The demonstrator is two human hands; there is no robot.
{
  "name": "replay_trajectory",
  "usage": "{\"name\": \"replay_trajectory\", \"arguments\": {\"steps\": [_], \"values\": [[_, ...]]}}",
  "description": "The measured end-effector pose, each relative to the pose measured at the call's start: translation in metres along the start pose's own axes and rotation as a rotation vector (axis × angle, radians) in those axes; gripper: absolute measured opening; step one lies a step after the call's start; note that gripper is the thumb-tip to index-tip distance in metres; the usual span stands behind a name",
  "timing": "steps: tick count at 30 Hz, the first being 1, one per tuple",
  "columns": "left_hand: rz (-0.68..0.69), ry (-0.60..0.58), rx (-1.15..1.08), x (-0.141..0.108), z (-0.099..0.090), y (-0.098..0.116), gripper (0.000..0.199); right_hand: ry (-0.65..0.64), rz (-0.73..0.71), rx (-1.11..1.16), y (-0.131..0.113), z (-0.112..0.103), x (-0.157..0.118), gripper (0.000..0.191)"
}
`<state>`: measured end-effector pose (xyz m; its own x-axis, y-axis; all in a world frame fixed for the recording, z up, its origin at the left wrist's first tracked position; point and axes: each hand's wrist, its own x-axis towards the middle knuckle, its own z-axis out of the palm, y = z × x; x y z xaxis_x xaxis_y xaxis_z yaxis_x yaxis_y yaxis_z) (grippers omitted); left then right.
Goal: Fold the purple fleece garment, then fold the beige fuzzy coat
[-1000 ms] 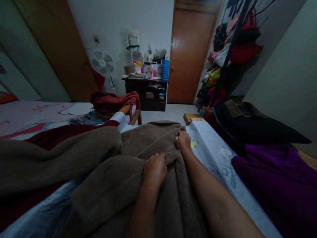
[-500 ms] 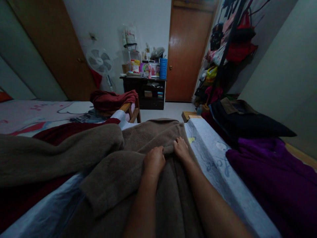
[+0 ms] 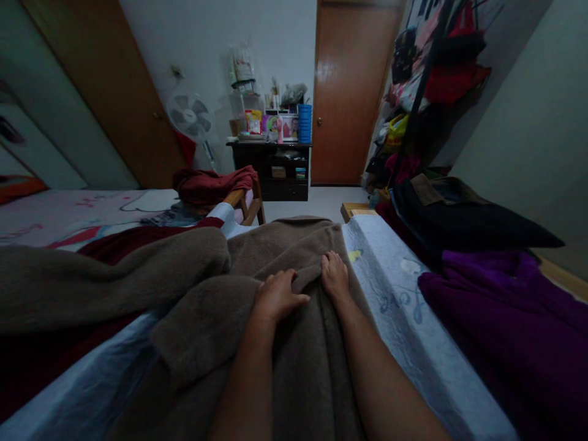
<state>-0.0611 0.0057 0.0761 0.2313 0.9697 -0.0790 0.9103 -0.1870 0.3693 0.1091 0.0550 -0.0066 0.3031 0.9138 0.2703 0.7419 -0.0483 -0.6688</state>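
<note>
A brown fuzzy coat [image 3: 298, 349] lies spread over the bed in front of me, one sleeve [image 3: 114, 275] stretched out to the left. Its other sleeve [image 3: 202, 324] is folded across the body. My left hand [image 3: 275, 294] rests on the folded sleeve's upper part, thumb and fingers apart. Close to the coat's right edge, my right hand [image 3: 335, 274] has its fingers bent together on the fabric, beside a raised fold; its fingertips are partly hidden.
A purple garment [image 3: 500, 331] and a dark folded pile [image 3: 463, 214] lie on the right. Dark red cloth [image 3: 105, 251] lies under the left sleeve. A red garment [image 3: 215, 184] hangs over a wooden bed end [image 3: 252, 205]. Behind stand a fan [image 3: 190, 116], a dark cabinet [image 3: 271, 171] and a door [image 3: 346, 98].
My left hand has loosened its pinch on the coat and shifted slightly left, thumb spreading away. The right hand stays at nearly the same spot. The view has turned slightly left.
</note>
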Motion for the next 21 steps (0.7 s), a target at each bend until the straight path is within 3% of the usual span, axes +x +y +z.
{"name": "replay_trajectory", "arguments": {"steps": [3, 7, 9, 11, 13, 16, 21], "values": [[0.011, -0.036, 0.031, -0.001, 0.0, -0.003, 0.048, 0.048, 0.011, 0.069, -0.001, -0.002, 0.002, 0.038], [-0.019, 0.006, 0.066, 0.006, -0.004, -0.006, 0.034, 0.148, 0.049, 0.217, 0.0, -0.009, 0.005, 0.021], [-0.047, 0.037, 0.122, 0.014, -0.009, -0.008, 0.03, 0.196, -0.027, 0.236, -0.001, -0.014, 0.003, 0.007], [-0.075, 0.066, 0.178, 0.025, -0.016, -0.009, 0.028, 0.214, -0.123, 0.186, -0.004, -0.019, -0.001, 0.008], [-0.094, 0.09, 0.215, 0.036, -0.024, -0.011, 0.027, 0.159, -0.18, 0.105, -0.009, -0.024, -0.006, 0.012], [-0.102, 0.112, 0.251, 0.05, -0.034, -0.012, 0.026, -0.028, -0.221, -0.003, -0.015, -0.028, -0.012, 0.004], [-0.059, 0.165, 0.317, 0.047, -0.041, -0.002, 0.025, -0.227, -0.224, -0.14, -0.016, -0.031, -0.015, 0.025]]}}
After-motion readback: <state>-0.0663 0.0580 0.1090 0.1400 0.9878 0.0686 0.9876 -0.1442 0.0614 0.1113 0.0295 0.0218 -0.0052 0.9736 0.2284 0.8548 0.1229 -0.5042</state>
